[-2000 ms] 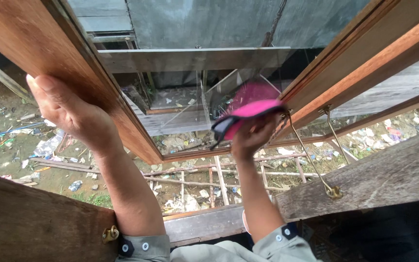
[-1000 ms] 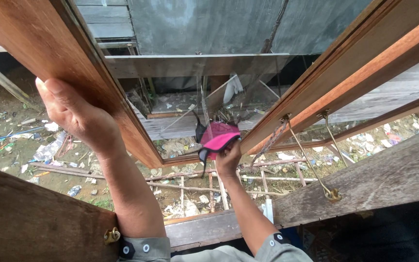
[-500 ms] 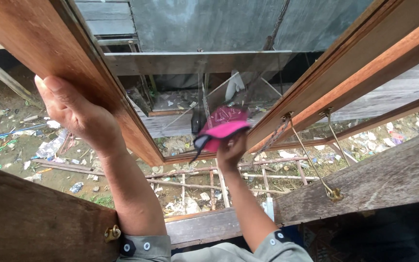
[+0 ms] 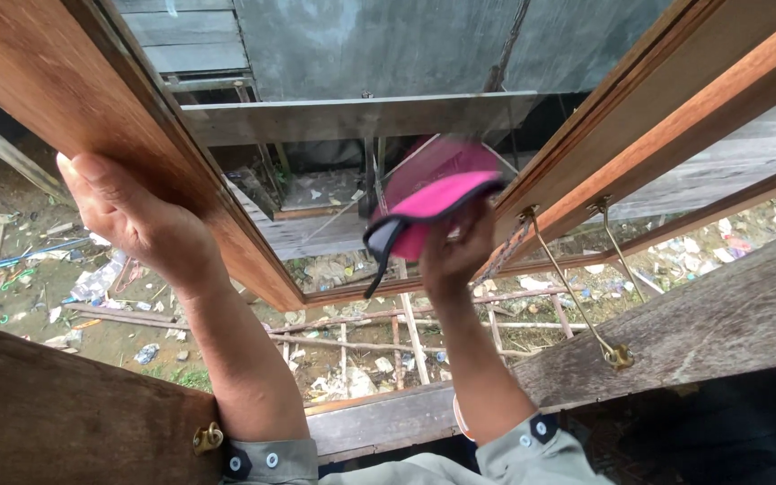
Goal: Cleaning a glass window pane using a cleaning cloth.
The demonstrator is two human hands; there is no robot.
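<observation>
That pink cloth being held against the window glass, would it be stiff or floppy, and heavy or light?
The pink cloth looks floppy: it folds over the right hand and a dark edge dangles loose below. It is probably light, since the fingers alone keep it up against the glass. It seems unlikely to slip, being soft fabric bunched in the grip.

Brass stay rod [image 4: 577,292] on weathered sill [image 4: 702,328]; litter-strewn ground [image 4: 38,269] below.

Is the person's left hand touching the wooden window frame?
Touching. The head view shows the left hand wrapped around the edge of the wooden window frame, thumb and palm pressed against the wood with no gap.
</observation>
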